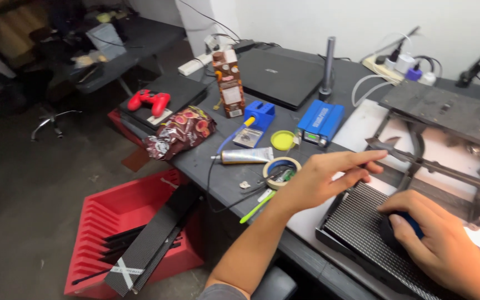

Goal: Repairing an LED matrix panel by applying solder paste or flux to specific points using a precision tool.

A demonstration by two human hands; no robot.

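Note:
My left hand (325, 179) hovers over the near edge of the dark workbench (206, 158), fingers stretched apart towards the right, holding nothing. It is just right of a roll of masking tape (280, 171) and above the left end of a black dotted panel (362, 228). My right hand (439, 239) rests on that panel with its fingers curled around a small dark blue and black object (404, 222), mostly hidden under the palm. A black metal frame (445, 161) lies behind the panel.
On the bench stand a blue soldering station (320, 122), a blue iron holder (256, 119), a glue tube (245, 156), a yellow lid (282, 140), a snack bag (180, 132), a drink carton (230, 83) and a closed laptop (281, 75). A red crate (112, 222) with another panel sits on the floor.

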